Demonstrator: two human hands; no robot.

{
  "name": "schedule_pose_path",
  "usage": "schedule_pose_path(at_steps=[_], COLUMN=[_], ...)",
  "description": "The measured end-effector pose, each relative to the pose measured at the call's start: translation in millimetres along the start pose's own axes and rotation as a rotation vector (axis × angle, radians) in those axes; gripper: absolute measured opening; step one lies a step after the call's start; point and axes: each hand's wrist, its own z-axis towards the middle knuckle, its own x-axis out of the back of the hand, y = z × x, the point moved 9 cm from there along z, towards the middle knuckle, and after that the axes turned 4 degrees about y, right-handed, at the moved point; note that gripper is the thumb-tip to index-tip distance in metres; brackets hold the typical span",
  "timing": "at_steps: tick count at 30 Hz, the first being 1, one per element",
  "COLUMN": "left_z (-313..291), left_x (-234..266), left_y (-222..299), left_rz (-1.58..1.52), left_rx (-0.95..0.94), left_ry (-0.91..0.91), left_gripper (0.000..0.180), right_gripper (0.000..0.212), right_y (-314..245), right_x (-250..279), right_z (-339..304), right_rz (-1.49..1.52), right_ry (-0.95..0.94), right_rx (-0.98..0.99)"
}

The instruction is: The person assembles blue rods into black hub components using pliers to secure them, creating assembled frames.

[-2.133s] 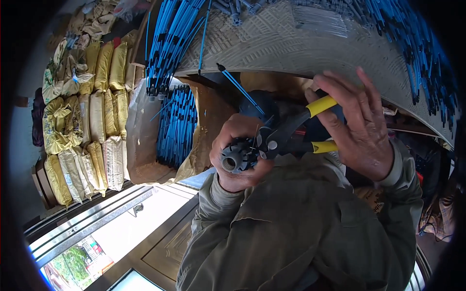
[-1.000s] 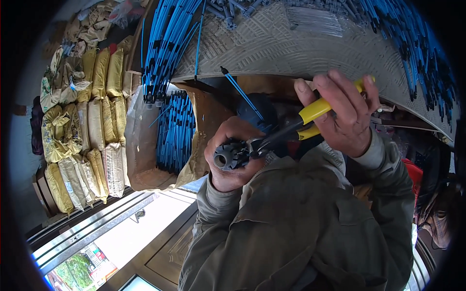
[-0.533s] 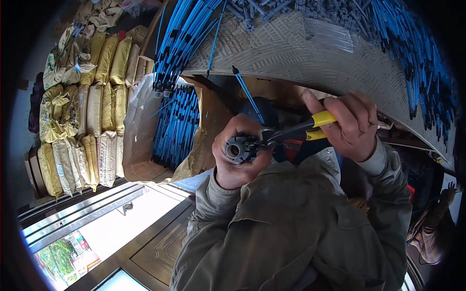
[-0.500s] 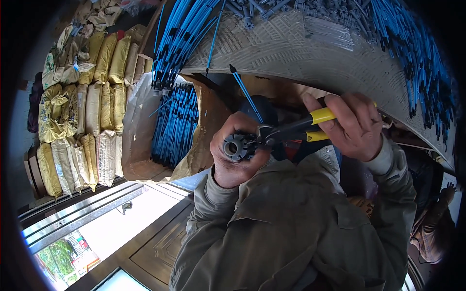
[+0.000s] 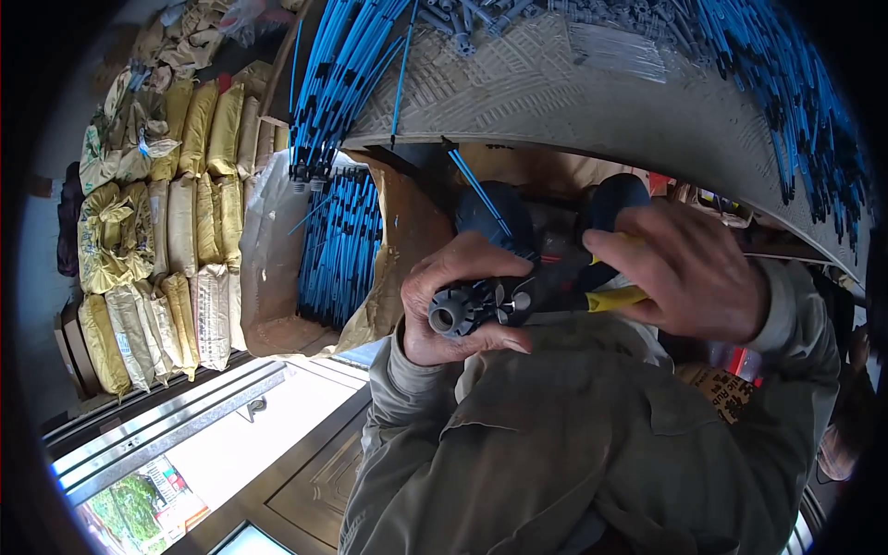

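My left hand (image 5: 427, 282) is closed around a grey hollow plastic fitting (image 5: 450, 314) with ridged, toothed edges; its open end faces up. Small shiny metal pieces (image 5: 513, 301) show at the fitting's right side, between my thumb and fingers. A pair of thin blue tubes with a black tip (image 5: 479, 194) rises beyond this hand; where they end near the fitting is hidden. Just to the right, my right hand (image 5: 689, 273) grips pliers with yellow handles (image 5: 615, 299). The dark jaws lie close to the fitting, hard to make out against dark clothing.
A bench (image 5: 518, 102) curves across the far side, bearing grey fittings (image 5: 462, 28), clear thin strips (image 5: 618, 51) and blue tube bundles (image 5: 347, 88) (image 5: 814, 139). An open sack (image 5: 268, 268) of blue tubes (image 5: 340, 250) stands at left, beside stacked yellow sacks (image 5: 199, 222).
My right hand has moved slightly right and turned, back of the hand up, with the pliers. My left thumb and fingers have shifted, exposing the metal pieces on the fitting.
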Motion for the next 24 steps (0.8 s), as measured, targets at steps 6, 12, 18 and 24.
schedule_pose_path(at_steps=[6,12,18,24], left_z=[7.1,6.7,11.2,13.1], left_x=[-5.6,-4.1,-0.2,-9.1], left_y=[-8.3,-10.7,-15.6,-16.5], left_rz=[-0.051,-0.080,-0.085,-0.112], left_rx=[0.114,-0.034,0.107,-0.006], left_ry=[-0.058,-0.067,-0.005,-0.100], left_gripper=[0.066,0.064,0.062,0.061], right_gripper=[0.051,0.053,0.060,0.049], right_y=[21.0,5.3,-20.1,5.8], right_x=[-35.5,-21.8,19.7,20.7], right_z=[-29.7,-17.1,-20.1,-17.6], right_rz=[0.816,0.477,-0.264,0.209], right_ry=[-0.555,-0.378,0.082,-0.125], right_rx=[-0.266,-0.194,0.084,-0.016])
